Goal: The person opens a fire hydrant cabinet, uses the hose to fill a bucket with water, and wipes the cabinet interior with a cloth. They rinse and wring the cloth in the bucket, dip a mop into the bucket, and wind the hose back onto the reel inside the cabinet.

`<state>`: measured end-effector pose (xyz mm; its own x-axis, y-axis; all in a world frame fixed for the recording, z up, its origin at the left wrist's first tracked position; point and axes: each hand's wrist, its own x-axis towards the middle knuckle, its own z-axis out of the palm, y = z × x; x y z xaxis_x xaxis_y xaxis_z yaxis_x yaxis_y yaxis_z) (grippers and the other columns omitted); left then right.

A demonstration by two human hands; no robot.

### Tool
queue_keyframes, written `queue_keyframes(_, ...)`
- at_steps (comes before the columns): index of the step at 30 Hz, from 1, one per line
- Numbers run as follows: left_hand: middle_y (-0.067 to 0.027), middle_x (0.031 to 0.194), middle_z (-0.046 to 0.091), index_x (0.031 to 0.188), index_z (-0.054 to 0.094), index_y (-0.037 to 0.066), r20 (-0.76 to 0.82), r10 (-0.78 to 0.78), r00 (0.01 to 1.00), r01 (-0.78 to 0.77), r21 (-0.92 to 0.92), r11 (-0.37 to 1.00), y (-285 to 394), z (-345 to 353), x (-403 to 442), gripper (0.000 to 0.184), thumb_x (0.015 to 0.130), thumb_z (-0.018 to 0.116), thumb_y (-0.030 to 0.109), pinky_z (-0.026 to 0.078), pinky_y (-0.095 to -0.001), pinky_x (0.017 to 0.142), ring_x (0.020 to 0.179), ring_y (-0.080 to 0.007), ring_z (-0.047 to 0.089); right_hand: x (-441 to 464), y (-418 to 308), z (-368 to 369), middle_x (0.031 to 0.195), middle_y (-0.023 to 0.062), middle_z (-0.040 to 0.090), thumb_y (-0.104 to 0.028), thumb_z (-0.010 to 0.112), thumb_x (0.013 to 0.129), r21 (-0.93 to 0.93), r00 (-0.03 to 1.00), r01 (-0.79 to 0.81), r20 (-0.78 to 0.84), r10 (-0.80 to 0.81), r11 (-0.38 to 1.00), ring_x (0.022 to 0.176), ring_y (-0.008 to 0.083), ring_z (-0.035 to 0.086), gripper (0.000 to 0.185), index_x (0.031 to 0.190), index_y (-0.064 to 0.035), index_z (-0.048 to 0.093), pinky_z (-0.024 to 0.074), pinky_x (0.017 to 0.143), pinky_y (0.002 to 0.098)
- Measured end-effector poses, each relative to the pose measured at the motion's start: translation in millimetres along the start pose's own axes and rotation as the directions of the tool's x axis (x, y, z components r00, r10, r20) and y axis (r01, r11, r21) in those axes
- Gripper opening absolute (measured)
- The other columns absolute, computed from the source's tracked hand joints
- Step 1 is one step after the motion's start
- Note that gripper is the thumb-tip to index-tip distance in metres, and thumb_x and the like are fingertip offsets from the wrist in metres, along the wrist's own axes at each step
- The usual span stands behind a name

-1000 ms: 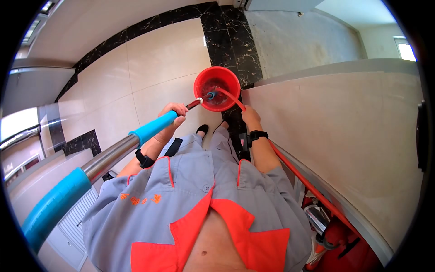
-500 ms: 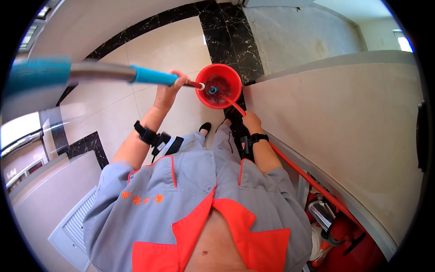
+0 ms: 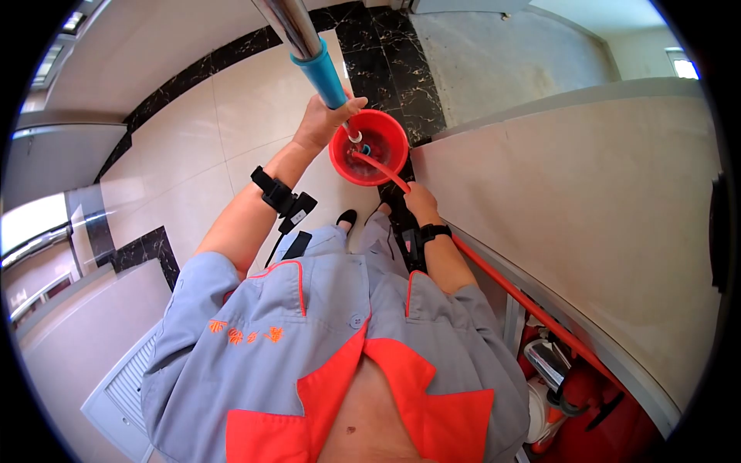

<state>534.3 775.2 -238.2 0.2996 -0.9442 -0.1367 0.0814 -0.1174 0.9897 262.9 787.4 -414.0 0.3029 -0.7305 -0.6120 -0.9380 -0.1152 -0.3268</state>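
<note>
My left hand point(image 3: 320, 123) is closed around the turquoise grip of a mop pole point(image 3: 319, 73). Above the grip the pole is bare shiny metal, and its lower end goes down into a red bucket point(image 3: 397, 130). Water stands in the bucket; what is on the pole's end under it I cannot make out clearly. Just right of the bucket, my right hand point(image 3: 421, 202) is wrapped around a red hose point(image 3: 382, 167). The hose's end hangs over the rim into the bucket, and its length runs back along my right side.
At lower right, an open wall cabinet holds red equipment and a silver nozzle-like fitting point(image 3: 546, 361). A beige panel point(image 3: 563, 177) stands close on the right. Pale floor tiles point(image 3: 266, 108) with black marble borders point(image 3: 378, 46) surround the bucket. A louvred vent point(image 3: 127, 393) is at lower left.
My left hand has moved right and up, swinging the pole from a leftward slant to nearly upright over the bucket. My right hand keeps the hose, shifted slightly.
</note>
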Motion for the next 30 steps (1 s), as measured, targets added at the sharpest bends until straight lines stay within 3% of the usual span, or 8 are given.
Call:
queue_keyframes(6,-0.0031,0.07,0.056,0.075,0.054,0.003,-0.013,0.003,1.0,-0.003,-0.014,1.0,1,1,-5,0.021,0.075,0.066,0.02,0.044,-0.0241,0.058,0.064,-0.0106,0.054,4,16,2,0.095,0.0148,0.061,-0.016,0.047,0.081,-0.032,0.999,-0.049,-0.023,0.048,0.998,0.091,0.0332,0.057,0.021,0.098,-0.0086,0.057,0.0457,0.076,0.0436)
queue_keyframes(9,-0.0053,0.071,0.056,0.076,0.053,0.004,-0.005,-0.007,1.0,0.007,0.024,1.0,-4,-6,-6,0.023,0.077,0.064,0.025,0.046,-0.0276,0.068,0.072,-0.0141,0.056,8,23,0,0.095,0.015,0.061,-0.015,0.045,0.082,-0.063,0.997,-0.061,-0.053,0.058,0.996,0.091,0.0335,0.058,0.021,0.097,-0.0081,0.057,0.0461,0.075,0.0442)
queue_keyframes(12,-0.0049,0.071,0.056,0.076,0.052,0.005,0.0,0.013,1.0,-0.013,0.041,0.999,-5,-9,-11,0.022,0.078,0.062,0.024,0.045,-0.0278,0.071,0.073,-0.0137,0.056,14,27,-7,0.093,0.0155,0.062,-0.015,0.044,0.082,-0.034,0.994,-0.069,-0.091,0.065,0.997,0.089,0.0339,0.058,0.021,0.096,-0.0076,0.057,0.0462,0.074,0.0442)
queue_keyframes(15,-0.0048,0.072,0.057,0.077,0.051,0.005,0.012,0.021,1.0,-0.022,0.127,0.992,-8,-10,-11,0.022,0.079,0.061,0.024,0.044,-0.0269,0.072,0.074,-0.0127,0.055,21,26,-17,0.091,0.016,0.062,-0.015,0.044,0.081,-0.005,0.992,-0.061,-0.108,0.06,0.998,0.088,0.0344,0.058,0.02,0.094,-0.0073,0.058,0.046,0.074,0.0444)
queue_keyframes(30,-0.0051,0.074,0.058,0.076,0.052,0.006,0.012,-0.003,1.0,0.002,0.113,0.994,2,0,-21,0.022,0.077,0.062,0.025,0.042,-0.0255,0.073,0.074,-0.0108,0.054,27,17,-26,0.09,0.0158,0.061,-0.017,0.049,0.079,0.031,0.996,-0.02,-0.09,0.023,0.999,0.087,0.0347,0.058,0.018,0.091,-0.0065,0.058,0.0457,0.073,0.0449)
